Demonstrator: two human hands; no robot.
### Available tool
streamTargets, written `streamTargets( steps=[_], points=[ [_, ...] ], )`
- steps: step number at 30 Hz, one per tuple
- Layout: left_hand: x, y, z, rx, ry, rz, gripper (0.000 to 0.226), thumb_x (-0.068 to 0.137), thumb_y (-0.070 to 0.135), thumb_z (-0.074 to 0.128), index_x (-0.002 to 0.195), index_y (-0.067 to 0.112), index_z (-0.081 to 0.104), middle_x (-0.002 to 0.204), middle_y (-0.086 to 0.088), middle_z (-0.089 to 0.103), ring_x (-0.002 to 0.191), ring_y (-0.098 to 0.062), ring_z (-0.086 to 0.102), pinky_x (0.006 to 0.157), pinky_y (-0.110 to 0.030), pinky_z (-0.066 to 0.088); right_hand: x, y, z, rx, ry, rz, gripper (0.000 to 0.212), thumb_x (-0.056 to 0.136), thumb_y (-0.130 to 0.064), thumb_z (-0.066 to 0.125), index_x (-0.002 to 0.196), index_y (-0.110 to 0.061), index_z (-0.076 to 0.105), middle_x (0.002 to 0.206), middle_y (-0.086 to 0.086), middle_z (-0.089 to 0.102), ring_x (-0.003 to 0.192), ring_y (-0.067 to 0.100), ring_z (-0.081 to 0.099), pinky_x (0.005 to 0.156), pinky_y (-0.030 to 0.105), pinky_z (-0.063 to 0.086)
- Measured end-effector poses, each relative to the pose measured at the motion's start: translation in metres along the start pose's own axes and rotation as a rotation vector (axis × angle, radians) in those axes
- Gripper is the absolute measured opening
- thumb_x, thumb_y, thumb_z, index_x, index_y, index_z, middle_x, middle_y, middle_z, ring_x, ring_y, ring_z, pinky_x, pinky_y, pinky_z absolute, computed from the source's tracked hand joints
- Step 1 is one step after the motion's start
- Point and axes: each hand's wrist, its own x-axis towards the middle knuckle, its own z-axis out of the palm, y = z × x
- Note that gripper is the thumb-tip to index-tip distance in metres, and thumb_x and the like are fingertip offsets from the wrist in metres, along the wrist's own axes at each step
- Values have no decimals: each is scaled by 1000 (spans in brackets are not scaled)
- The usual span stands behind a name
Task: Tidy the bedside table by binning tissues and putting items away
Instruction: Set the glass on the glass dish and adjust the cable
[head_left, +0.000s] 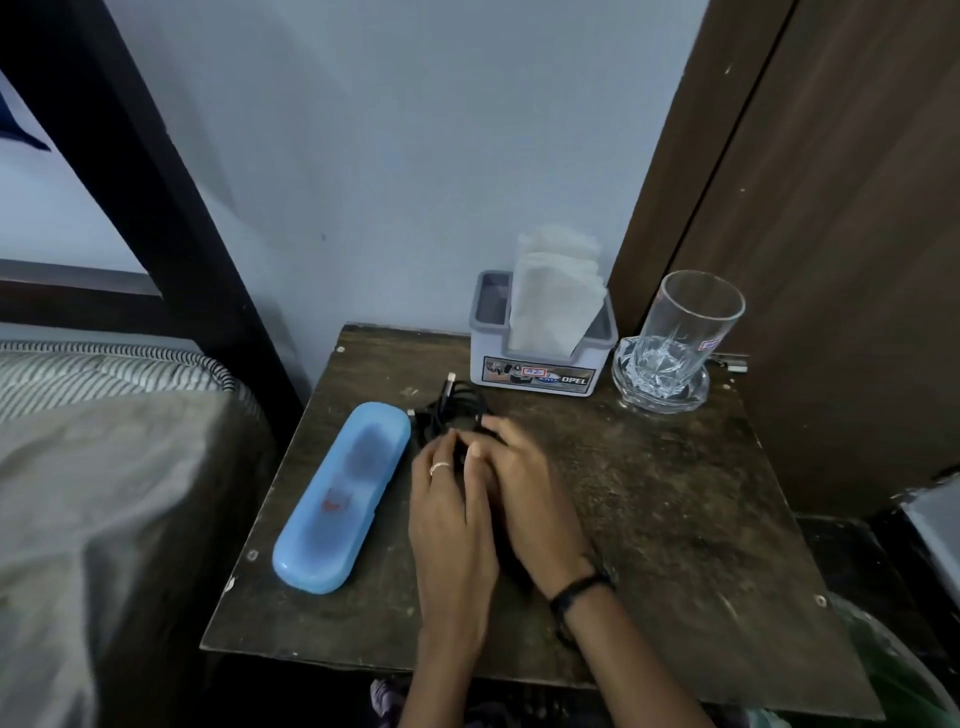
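Nearest, the left hand (452, 499) and right hand (524, 483) are pressed together mid-bench (675, 519), both closed around a coiled black cable (457, 408). Its loops and plug ends project just beyond the fingertips, toward the tissue holder (540, 364) farther back. The blue case (340, 499) lies just left of the left hand, its long axis running near-to-far.
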Motion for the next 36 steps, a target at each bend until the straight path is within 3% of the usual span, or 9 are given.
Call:
streamTargets(
  steps=[8,15,19,23,25,28,30,33,36],
  points=[
    [49,-6,6,-13,-65,-9,54,95,40,33,143,14,29,149,-2,36,135,-8,31,110,-19,22,68,0,22,-59,56,-34,20,87,-13,53,100,-15,67,107,6,61,100,17,57,83,27,47],
    [62,-6,8,34,-103,-7,59,94,41,37,145,15,23,151,-2,32,138,-8,25,105,-13,14,100,-2,34,-378,-61,66,34,96,-20,38,128,-15,49,126,11,54,120,30,47,89,34,43],
    [53,8,-3,-61,-116,-9,63,90,37,50,145,21,24,148,5,35,132,-2,33,99,-11,24,73,1,22,-93,-43,-2,45,96,-14,42,140,-19,39,148,10,38,136,22,37,106,26,34],
    [32,21,-21,-76,-44,64,43,90,25,54,132,20,46,126,13,48,101,19,44,87,-1,33,26,-7,10,340,-1,-29,41,95,-12,46,136,-17,45,139,-8,47,127,-4,43,102,6,31],
    [23,27,-37,-78,42,87,26,92,17,50,117,16,59,120,5,58,98,14,49,86,0,35,8,-16,3,288,-20,-141,44,91,-16,51,135,-13,45,137,-11,43,126,-13,36,104,5,27],
    [24,31,-69,-3,188,81,23,92,15,48,106,13,66,111,-3,65,111,-12,54,92,-16,38,-15,-33,-3,167,-290,-260,66,80,-27,68,139,-21,39,145,-12,32,129,-6,30,106,7,26],
    [30,22,-88,73,226,70,24,91,13,47,105,9,67,110,-6,66,112,-20,55,90,-18,37,-26,-42,4,-22,-365,-359,69,79,-40,67,140,-30,37,151,-13,28,129,1,31,102,19,36],
    [34,-1,-107,134,219,-33,28,90,10,44,111,7,64,116,-8,65,108,-19,57,80,-16,34,-33,-51,22,-122,-276,-343,65,80,-37,66,138,-34,38,152,-12,31,120,15,43,91,34,48],
    [32,-22,-112,112,219,-118,30,92,12,44,118,9,59,121,-9,63,113,-21,55,92,-29,41,-25,-54,43,-91,-130,-280,64,77,-28,70,136,-30,44,148,-6,38,113,22,53,86,36,52]
  ],
)
